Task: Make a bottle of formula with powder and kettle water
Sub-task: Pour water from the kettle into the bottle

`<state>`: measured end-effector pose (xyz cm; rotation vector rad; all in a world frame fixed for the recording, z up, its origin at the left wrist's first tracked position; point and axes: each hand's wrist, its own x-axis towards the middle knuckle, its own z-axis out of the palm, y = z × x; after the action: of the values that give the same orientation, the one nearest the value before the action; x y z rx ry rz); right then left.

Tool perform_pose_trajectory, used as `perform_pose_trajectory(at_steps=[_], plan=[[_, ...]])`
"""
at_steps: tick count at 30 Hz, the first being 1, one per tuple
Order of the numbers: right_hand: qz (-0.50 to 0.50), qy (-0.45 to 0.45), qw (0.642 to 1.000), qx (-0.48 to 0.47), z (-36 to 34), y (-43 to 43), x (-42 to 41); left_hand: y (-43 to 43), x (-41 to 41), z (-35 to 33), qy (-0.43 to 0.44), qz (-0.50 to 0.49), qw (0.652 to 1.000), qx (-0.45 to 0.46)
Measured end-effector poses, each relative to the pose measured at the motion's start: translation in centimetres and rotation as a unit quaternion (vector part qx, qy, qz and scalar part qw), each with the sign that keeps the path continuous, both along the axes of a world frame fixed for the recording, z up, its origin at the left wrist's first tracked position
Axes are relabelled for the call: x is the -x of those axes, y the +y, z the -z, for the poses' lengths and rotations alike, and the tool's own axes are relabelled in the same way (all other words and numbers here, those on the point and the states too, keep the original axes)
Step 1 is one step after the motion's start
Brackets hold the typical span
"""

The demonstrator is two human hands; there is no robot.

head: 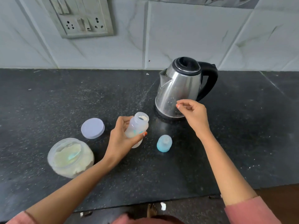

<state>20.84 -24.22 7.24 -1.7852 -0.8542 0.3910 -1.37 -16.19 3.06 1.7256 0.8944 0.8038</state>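
Note:
My left hand (123, 136) grips an uncapped clear baby bottle (138, 126), tilted, with white powder inside. Left of it stands an open plastic jar of formula powder (70, 157) with a blue scoop lying in the powder. The jar's pale round lid (92, 128) lies flat behind the jar. A blue bottle cap with its teat (164, 143) stands on the counter between my hands. My right hand (193, 114) hovers empty in front of the steel kettle (181, 88), fingers loosely curled. The kettle's lid is shut and its black handle points right.
Everything stands on a black speckled stone counter (48, 97) against a white tiled wall. A switch and socket plate (82, 16) is on the wall at upper left. The counter's front edge runs near my sleeves, with floor below it.

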Motion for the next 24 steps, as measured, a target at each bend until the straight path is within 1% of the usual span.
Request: perform_pose_trajectory(at_steps=[4, 8, 11, 14, 17, 21, 24], plan=[[0.058, 0.019, 0.996, -0.065, -0.3, 0.5, -3.8, 1.0, -1.9, 0.0, 0.003, -0.023, 1.000, -0.004], [0.143, 0.016, 0.980, -0.138, -0.4, 1.2, -7.7, 2.0, -4.3, -0.2, 0.003, -0.048, 0.999, -0.001], [0.169, 0.020, 0.972, -0.160, -0.4, 1.9, -10.4, 2.7, -5.8, -0.3, 0.005, -0.060, 0.998, -0.001], [0.139, 0.053, 0.977, -0.154, -0.1, 2.7, -13.0, 3.3, -7.0, -0.3, 0.003, -0.067, 0.998, -0.001], [0.076, 0.091, 0.983, -0.141, 0.1, 3.6, -15.5, 3.9, -7.9, -0.2, 0.003, -0.071, 0.997, 0.000], [-0.031, 0.079, 0.993, -0.084, 0.1, 4.6, -17.7, 4.5, -8.4, -0.2, 0.005, -0.070, 0.998, -0.001], [-0.089, 0.089, 0.988, -0.085, -0.3, 4.8, -18.8, 4.8, -8.3, -0.2, 0.005, -0.068, 0.998, 0.003]])
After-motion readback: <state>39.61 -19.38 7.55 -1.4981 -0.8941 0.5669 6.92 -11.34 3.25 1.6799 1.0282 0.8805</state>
